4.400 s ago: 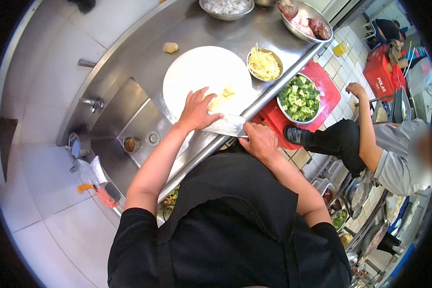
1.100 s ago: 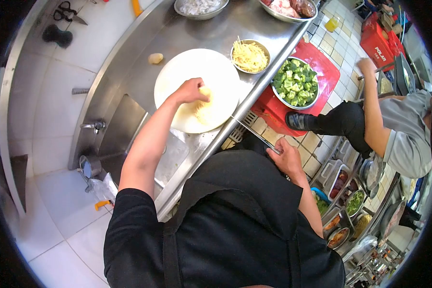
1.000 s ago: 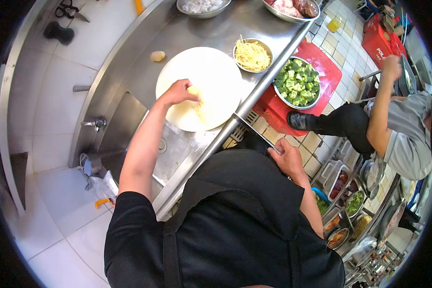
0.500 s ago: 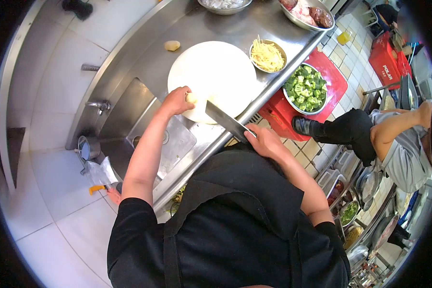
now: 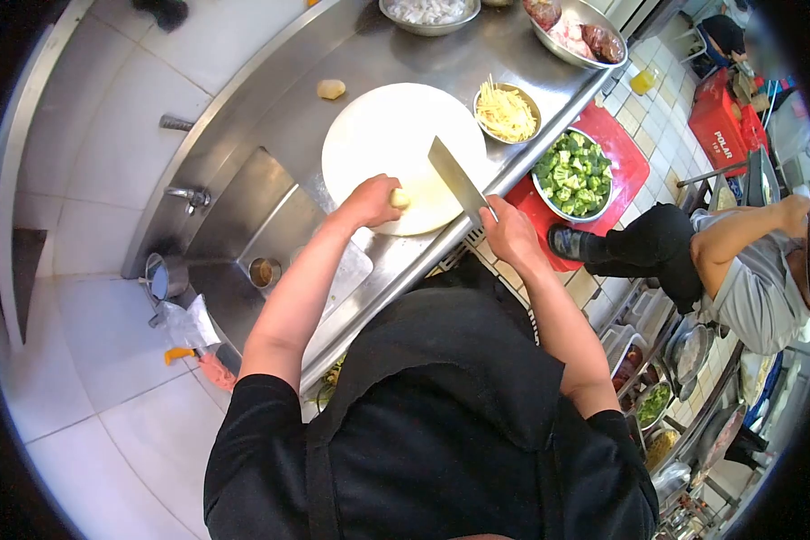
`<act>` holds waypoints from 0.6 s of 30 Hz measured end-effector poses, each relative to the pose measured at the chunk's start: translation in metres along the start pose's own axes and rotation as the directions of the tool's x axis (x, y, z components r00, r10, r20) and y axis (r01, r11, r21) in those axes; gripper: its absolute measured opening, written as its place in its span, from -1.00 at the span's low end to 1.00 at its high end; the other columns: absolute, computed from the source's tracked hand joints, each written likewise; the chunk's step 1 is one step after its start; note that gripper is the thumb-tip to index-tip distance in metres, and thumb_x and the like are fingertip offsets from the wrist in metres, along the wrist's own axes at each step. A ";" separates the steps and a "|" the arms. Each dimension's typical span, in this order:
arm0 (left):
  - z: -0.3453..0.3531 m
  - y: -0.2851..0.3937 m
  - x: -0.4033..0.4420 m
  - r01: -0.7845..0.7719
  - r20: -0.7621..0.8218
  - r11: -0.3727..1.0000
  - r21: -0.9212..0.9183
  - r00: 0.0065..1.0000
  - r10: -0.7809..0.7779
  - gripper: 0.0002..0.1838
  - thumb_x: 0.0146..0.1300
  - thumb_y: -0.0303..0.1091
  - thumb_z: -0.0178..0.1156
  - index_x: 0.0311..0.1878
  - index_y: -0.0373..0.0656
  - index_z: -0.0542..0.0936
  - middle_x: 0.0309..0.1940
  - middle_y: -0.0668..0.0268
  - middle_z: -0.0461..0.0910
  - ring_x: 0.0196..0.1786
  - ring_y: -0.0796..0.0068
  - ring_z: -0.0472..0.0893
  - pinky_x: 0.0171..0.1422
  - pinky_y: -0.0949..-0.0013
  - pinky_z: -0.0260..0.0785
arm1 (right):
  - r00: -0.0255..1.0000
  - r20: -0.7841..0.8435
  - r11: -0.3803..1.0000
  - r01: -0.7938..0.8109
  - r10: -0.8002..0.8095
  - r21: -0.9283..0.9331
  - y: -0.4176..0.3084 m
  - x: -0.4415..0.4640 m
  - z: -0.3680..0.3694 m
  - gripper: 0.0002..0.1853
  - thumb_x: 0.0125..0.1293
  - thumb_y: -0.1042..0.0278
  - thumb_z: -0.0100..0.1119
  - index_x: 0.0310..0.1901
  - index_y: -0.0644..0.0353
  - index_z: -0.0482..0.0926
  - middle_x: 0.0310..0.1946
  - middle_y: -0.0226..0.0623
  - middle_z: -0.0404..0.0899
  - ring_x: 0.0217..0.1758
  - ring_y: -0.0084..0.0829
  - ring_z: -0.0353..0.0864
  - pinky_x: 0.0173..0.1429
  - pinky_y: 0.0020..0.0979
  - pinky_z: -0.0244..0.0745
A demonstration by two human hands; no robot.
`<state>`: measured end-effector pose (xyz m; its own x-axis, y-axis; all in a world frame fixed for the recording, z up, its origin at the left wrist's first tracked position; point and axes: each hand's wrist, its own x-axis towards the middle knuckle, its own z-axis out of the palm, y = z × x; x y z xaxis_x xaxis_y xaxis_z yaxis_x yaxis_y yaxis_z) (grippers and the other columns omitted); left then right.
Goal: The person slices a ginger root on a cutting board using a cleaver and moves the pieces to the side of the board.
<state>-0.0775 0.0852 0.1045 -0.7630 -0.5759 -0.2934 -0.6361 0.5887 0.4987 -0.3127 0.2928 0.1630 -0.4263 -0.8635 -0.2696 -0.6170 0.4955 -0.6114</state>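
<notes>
On the near part of the round white cutting board (image 5: 378, 126), my left hand (image 5: 372, 203) is closed around a pale peeled potato (image 5: 400, 198), its fingers hiding much of it. My right hand (image 5: 513, 232) grips the handle of a cleaver (image 5: 454, 178) by the board's right edge. The broad blade slants up over the board, apart from the potato. Beyond the board's upper left edge, another pale potato (image 5: 330, 89) lies on the steel counter. A metal bowl of thin yellow strips (image 5: 506, 112) stands right of the board.
Left of the board is a steel sink (image 5: 270, 202) with a tap (image 5: 189, 196). Bowls of meat (image 5: 578, 36) and whitish pieces (image 5: 429, 11) stand at the back. Below the counter edge, a broccoli bowl (image 5: 573, 171) rests on a red surface (image 5: 625, 171). Another person's leg (image 5: 639, 243) is close by.
My left hand has moved right across the board with the potato. The cleaver in my right hand has shifted right and up, away from the potato. The view has shifted slightly.
</notes>
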 end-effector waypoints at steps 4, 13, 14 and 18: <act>-0.006 0.026 0.015 -0.026 0.092 0.999 -0.044 0.995 0.030 -0.31 0.09 -0.22 0.56 0.32 -0.22 0.66 0.18 -0.02 0.68 0.31 0.00 0.65 0.45 0.08 0.51 | 0.998 0.025 0.997 0.063 -0.064 0.043 0.007 -0.010 -0.003 -0.59 0.64 0.14 0.08 0.31 0.20 0.61 0.08 0.29 0.72 0.23 0.32 0.66 0.30 0.20 0.53; 0.003 0.033 -0.004 0.029 0.043 0.999 0.019 0.999 -0.030 -0.22 0.14 -0.25 0.59 0.45 -0.20 0.59 0.28 0.03 0.60 0.33 -0.02 0.62 0.50 0.09 0.50 | 0.994 0.054 0.992 0.090 -0.095 0.083 0.015 -0.024 0.012 -0.63 0.64 0.14 0.08 0.26 0.20 0.62 0.01 0.32 0.72 0.18 0.37 0.67 0.24 0.23 0.53; 0.009 0.029 -0.002 0.047 0.040 0.999 0.020 0.998 -0.047 -0.21 0.14 -0.23 0.59 0.46 -0.20 0.57 0.28 0.04 0.59 0.35 -0.03 0.61 0.51 0.09 0.50 | 0.993 0.076 0.993 0.085 -0.091 0.081 0.014 -0.024 0.010 -0.63 0.64 0.14 0.08 0.26 0.20 0.62 0.01 0.32 0.72 0.18 0.37 0.67 0.24 0.23 0.53; 0.011 0.031 -0.013 0.018 -0.062 0.998 -0.066 0.998 -0.022 -0.23 0.18 -0.24 0.58 0.46 -0.21 0.57 0.28 0.05 0.59 0.34 -0.01 0.62 0.50 0.10 0.51 | 0.991 0.106 0.993 0.077 -0.087 0.088 0.008 -0.029 0.007 -0.64 0.64 0.15 0.09 0.25 0.19 0.62 -0.01 0.32 0.72 0.16 0.39 0.66 0.23 0.24 0.53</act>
<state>-0.0887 0.1167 0.1147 -0.7403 -0.6227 -0.2534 -0.6407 0.5393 0.5465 -0.3003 0.3212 0.1612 -0.2985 -0.9083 -0.2932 -0.5876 0.4170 -0.6934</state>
